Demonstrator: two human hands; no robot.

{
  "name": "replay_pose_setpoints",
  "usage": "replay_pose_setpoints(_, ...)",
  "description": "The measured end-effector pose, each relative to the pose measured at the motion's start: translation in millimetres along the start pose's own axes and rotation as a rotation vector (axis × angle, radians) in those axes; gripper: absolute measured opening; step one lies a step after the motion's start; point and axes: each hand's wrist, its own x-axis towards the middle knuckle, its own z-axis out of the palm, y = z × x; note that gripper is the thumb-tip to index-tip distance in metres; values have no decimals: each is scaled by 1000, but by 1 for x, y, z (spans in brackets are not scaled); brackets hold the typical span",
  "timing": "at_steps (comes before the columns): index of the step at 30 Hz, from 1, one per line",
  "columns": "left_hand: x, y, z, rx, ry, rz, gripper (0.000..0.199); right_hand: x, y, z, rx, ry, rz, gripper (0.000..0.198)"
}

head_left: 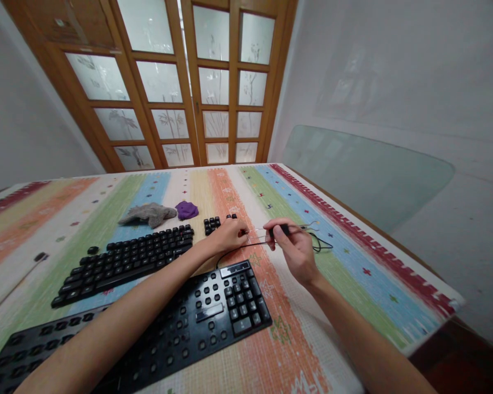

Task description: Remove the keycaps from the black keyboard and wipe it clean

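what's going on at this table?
Someone's right hand grips a black-handled wire tool; the left hand is at the other end of its wires, its exact grip unclear. In front, a black keyboard has most key positions bare, with number-pad keycaps in place. More black keycaps are laid out in rows behind it.

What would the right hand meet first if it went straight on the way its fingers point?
Probably the left hand, across the thin wires reaching leftward from the right hand; depth is unclear in this single view.
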Motion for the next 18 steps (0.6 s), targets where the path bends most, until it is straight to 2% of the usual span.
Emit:
replay_pose_setpoints(4,0,-3,3,50,61,27,11,0,0,0,19,21,-9,22)
replay_pose_setpoints(8,4,-11,1,68,150,66,17,2,0,0,34,41,-9,21)
replay_pose_setpoints(13,15,-26,-4,88,248,90,17,1,1,-1,45,58,-9,20)
replay_pose_setpoints(18,30,-44,0,100,310,68,22,1,2,-2,27,69,-6,21)
